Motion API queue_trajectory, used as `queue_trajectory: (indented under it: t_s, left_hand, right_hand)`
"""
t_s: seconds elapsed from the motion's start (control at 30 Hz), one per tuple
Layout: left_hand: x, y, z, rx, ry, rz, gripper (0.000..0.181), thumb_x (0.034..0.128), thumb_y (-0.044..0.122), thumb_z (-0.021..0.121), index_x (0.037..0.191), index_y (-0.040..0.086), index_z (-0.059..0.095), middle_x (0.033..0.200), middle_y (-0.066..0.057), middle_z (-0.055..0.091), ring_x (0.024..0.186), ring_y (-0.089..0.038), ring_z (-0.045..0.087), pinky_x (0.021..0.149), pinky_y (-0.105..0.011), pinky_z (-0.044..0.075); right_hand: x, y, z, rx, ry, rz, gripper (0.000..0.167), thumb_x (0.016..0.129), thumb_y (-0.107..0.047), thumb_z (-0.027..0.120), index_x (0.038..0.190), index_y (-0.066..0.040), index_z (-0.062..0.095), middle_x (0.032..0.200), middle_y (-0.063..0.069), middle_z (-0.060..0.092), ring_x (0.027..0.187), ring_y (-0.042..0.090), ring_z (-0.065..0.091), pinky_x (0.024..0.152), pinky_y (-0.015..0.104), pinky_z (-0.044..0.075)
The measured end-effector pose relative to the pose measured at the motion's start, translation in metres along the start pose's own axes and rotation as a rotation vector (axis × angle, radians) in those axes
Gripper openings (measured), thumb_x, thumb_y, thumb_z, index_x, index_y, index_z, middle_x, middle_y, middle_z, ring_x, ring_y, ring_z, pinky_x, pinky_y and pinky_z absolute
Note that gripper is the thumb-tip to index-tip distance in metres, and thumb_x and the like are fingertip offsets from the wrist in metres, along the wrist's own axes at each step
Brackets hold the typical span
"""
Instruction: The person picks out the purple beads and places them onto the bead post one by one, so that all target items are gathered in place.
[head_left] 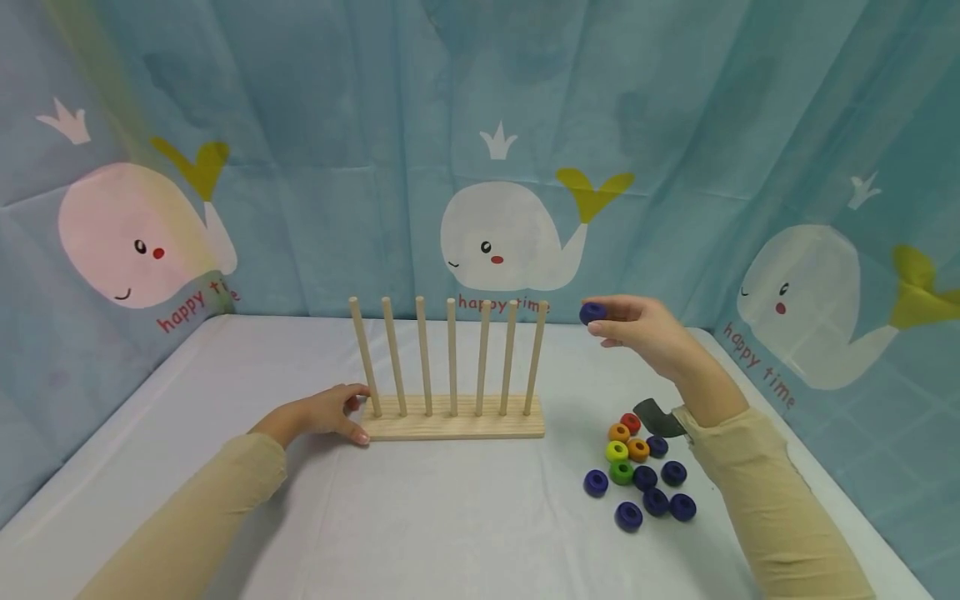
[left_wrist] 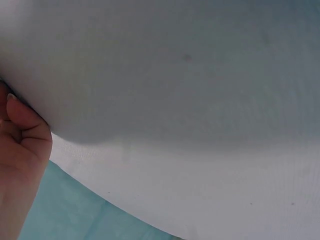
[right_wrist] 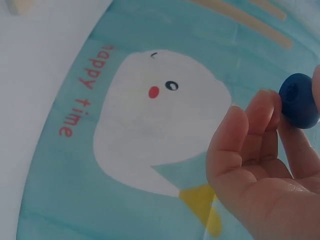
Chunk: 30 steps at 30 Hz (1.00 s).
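A wooden peg rack with a row of several upright pegs stands on the white table. At its left end, my left hand grips the base, thumb at the front corner and fingers toward the back. In the left wrist view only part of the left hand shows, and the rack is out of sight there. My right hand pinches a dark blue bead in the air, right of the rightmost peg and near peg-top height. The right wrist view shows this blue bead between thumb and fingertip.
Loose beads lie right of the rack: several dark blue ones, a red one, orange ones, a yellow one and a green one. Behind the table hangs a light blue curtain with whale prints.
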<state>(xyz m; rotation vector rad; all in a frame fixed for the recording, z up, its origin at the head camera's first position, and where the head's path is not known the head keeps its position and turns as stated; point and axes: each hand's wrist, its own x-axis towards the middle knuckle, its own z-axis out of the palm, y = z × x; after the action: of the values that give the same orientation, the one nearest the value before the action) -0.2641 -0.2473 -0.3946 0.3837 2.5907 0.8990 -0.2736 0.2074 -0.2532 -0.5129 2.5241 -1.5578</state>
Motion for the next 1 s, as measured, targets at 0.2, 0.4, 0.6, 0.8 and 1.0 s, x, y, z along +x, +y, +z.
queue_trajectory:
  t_s: [0.2,0.4,0.6,0.8,1.0]
  left_hand:
    - [0.000,-0.001,0.001,-0.002,0.005,-0.003,0.087,0.0750,0.023,0.085,0.138,-0.011,0.037,0.124,-0.030,0.047,0.120,-0.047,0.041,0.102,-0.059,0.032]
    - [-0.001,0.001,0.000,0.005,0.005,-0.001,0.085,0.0756,0.023,0.085,0.138,-0.011,0.038,0.124,-0.030,0.047,0.120,-0.047,0.041,0.102,-0.059,0.032]
    - [-0.002,0.002,0.001,0.013,0.003,-0.005,0.086,0.0753,0.024,0.085,0.138,-0.011,0.037,0.124,-0.030,0.047,0.120,-0.047,0.041,0.102,-0.059,0.032]
    - [-0.001,0.000,0.001,0.010,0.002,0.000,0.087,0.0750,0.025,0.085,0.138,-0.011,0.037,0.123,-0.029,0.047,0.119,-0.046,0.042,0.102,-0.059,0.032]
    - [0.000,0.000,0.001,0.008,0.004,-0.003,0.086,0.0752,0.024,0.085,0.138,-0.010,0.038,0.123,-0.028,0.047,0.118,-0.045,0.042,0.102,-0.059,0.032]
  right_hand:
    - [0.002,-0.004,0.004,0.018,0.001,-0.014,0.051,0.095,-0.012,0.063,0.139,0.006,0.046,0.125,0.019,0.056,0.103,0.018,0.056,0.085,0.024,0.050]
    - [0.006,-0.009,0.009,0.026,-0.005,-0.017,0.051,0.096,-0.013,0.062,0.141,0.005,0.044,0.131,0.023,0.052,0.104,0.018,0.056,0.085,0.024,0.050]
    - [0.010,-0.012,0.014,0.046,-0.004,-0.036,0.050,0.096,-0.012,0.062,0.140,0.005,0.045,0.131,0.023,0.052,0.105,0.020,0.056,0.085,0.024,0.050]
    - [0.014,-0.014,0.017,0.061,0.004,-0.053,0.048,0.096,-0.008,0.061,0.139,0.005,0.047,0.130,0.021,0.052,0.102,0.019,0.055,0.083,0.024,0.050]
    - [0.017,-0.017,0.021,0.066,0.008,-0.057,0.048,0.096,-0.008,0.060,0.140,0.003,0.046,0.132,0.021,0.050,0.103,0.021,0.054,0.083,0.024,0.050]
